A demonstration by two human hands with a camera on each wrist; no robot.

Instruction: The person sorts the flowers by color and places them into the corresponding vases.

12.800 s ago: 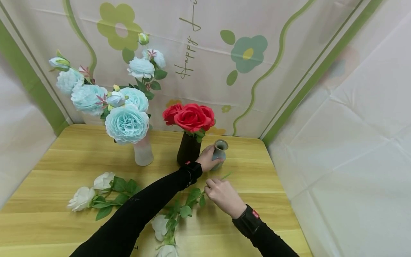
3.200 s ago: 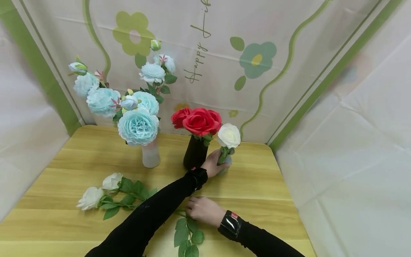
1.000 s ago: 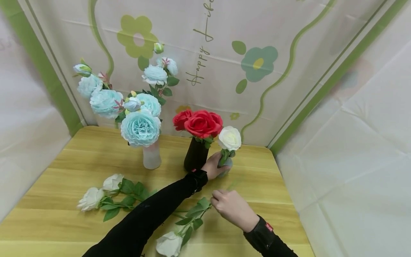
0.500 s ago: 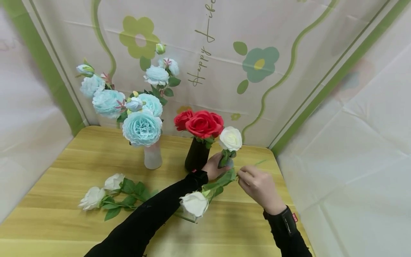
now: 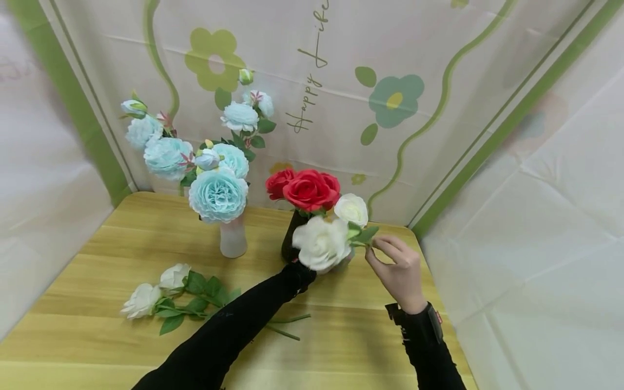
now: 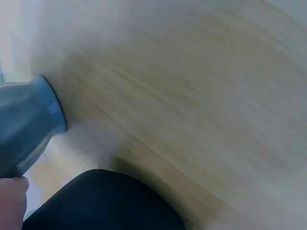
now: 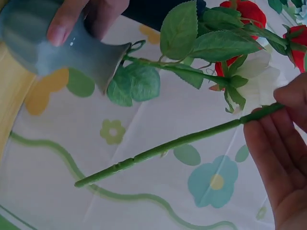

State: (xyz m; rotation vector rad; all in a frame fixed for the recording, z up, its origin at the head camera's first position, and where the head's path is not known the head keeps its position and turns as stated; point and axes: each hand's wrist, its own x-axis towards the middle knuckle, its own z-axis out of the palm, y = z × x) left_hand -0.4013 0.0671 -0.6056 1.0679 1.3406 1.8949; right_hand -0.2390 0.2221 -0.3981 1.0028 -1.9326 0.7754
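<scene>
My right hand [image 5: 400, 271] pinches the stem [image 7: 177, 141] of a white rose [image 5: 322, 244] between thumb and fingers. This rose's bloom points left, in front of the dark vase, and its bare stem end is apart from the vase mouth in the right wrist view. My left hand [image 7: 69, 21] grips a small blue-grey vase [image 7: 43, 38], which also shows at the left of the left wrist view. Another white rose [image 5: 351, 210] stands in that vase. In the head view the held bloom covers most of the left hand and vase.
Red roses [image 5: 312, 189] fill a dark vase [image 5: 292, 238] just left of the blue-grey one. Farther left, pale blue flowers [image 5: 218, 195] rise from a white vase [image 5: 233, 238]. More white roses [image 5: 141, 300] lie on the wooden table [image 5: 341, 346], their stems running under the left sleeve.
Since 12.8 s ago, a white rose has gone into the small vase. Another was picked up, and over the last second the right hand has raised it toward the vase. The left hand stayed there.
</scene>
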